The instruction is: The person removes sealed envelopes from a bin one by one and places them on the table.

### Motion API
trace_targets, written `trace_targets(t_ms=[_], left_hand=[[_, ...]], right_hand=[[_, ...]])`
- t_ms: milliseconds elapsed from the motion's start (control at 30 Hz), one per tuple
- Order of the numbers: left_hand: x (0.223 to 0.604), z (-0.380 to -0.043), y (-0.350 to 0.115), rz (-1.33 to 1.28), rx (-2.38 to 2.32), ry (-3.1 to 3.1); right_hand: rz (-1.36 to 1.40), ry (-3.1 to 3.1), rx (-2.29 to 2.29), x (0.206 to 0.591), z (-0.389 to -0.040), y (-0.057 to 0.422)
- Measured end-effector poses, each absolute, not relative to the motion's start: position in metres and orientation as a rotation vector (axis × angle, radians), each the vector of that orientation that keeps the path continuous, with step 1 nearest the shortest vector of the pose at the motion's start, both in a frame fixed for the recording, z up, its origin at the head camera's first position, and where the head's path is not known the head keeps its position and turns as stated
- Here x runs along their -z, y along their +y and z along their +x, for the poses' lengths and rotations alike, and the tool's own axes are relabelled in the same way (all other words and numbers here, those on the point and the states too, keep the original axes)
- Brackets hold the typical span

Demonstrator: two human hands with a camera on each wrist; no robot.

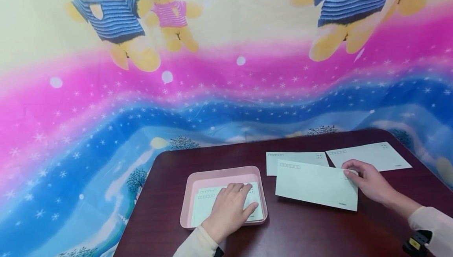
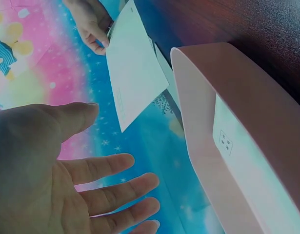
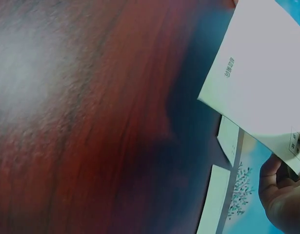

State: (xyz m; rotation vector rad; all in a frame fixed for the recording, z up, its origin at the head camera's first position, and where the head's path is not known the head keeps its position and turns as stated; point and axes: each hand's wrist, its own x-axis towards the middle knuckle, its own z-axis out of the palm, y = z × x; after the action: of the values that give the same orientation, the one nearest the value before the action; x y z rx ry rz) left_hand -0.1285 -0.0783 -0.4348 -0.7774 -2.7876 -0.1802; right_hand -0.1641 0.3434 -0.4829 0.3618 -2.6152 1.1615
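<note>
My right hand [image 1: 368, 180] pinches a white envelope [image 1: 315, 186] at its upper right corner, thumb on the printed face. The envelope is tilted and raised off the table, as the right wrist view also shows, where the hand [image 3: 286, 195] is at the right edge. My left hand [image 1: 231, 209] hovers over a pink tray [image 1: 187, 198], fingers spread and palm down. Inside the tray lie envelopes [image 1: 201, 209], overlapping, with small postcode boxes printed on them. In the left wrist view the left hand [image 2: 101, 180] holds nothing and is beside the tray wall [image 2: 237, 92].
Two more envelopes lie at the back right of the dark wooden table [image 1: 301, 229]: one [image 1: 297, 158] partly behind the raised envelope, another [image 1: 371, 156] beyond my right hand. A curtain [image 1: 226, 72] printed with bears hangs behind the table.
</note>
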Motion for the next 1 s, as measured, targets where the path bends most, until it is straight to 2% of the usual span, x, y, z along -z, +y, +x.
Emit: trace_targets(t_ms=[1000], left_hand=[[0.447,-0.126,-0.055,-0.852,0.139,-2.769]], right_hand=[[0.268,-2.638,-1.026,0.501,-0.166,0.389]])
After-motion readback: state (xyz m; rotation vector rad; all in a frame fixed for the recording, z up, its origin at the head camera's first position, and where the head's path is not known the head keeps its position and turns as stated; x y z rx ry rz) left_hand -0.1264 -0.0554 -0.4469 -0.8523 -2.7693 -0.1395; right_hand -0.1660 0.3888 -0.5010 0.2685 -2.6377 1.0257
